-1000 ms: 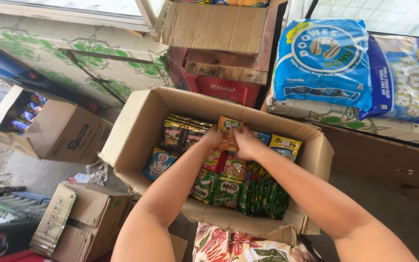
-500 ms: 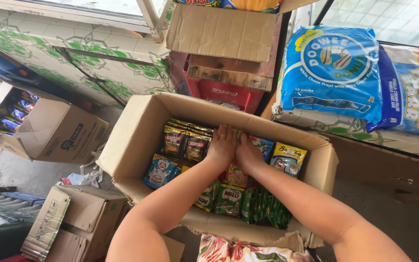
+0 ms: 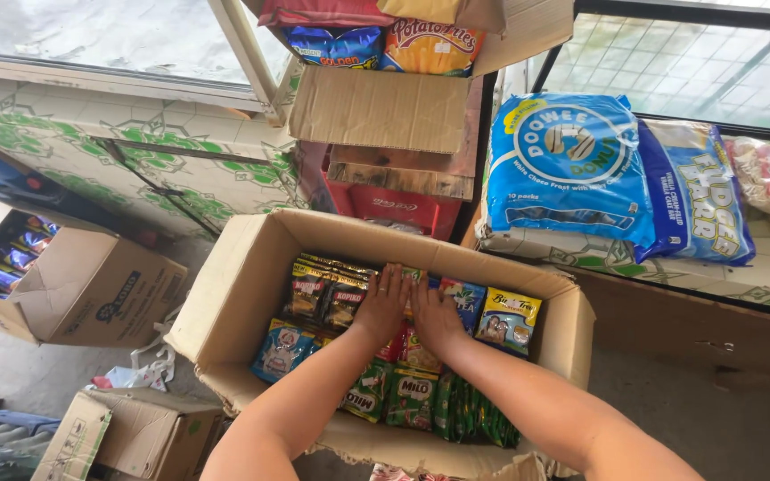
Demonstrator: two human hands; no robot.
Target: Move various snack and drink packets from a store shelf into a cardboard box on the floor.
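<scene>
Sachets (image 3: 407,392) in box (image 3: 225,303), hands (image 3: 383,303) atop

We see a plain brown cardboard box (image 3: 242,285) filled with packets: dark brown and gold sachets (image 3: 323,289), green packets (image 3: 407,401), one yellow packet (image 3: 507,318) and a blue one (image 3: 282,347). On the counter (image 3: 759,285), tiled white with green lines, lie a bright blue bag (image 3: 568,169) with white circles and a darker blue bag (image 3: 697,191). A red crate (image 3: 394,207) stands behind.

Bright, even daylight enters through the windows along the top of the frame; shadows soft, focus sharp throughout.
</scene>
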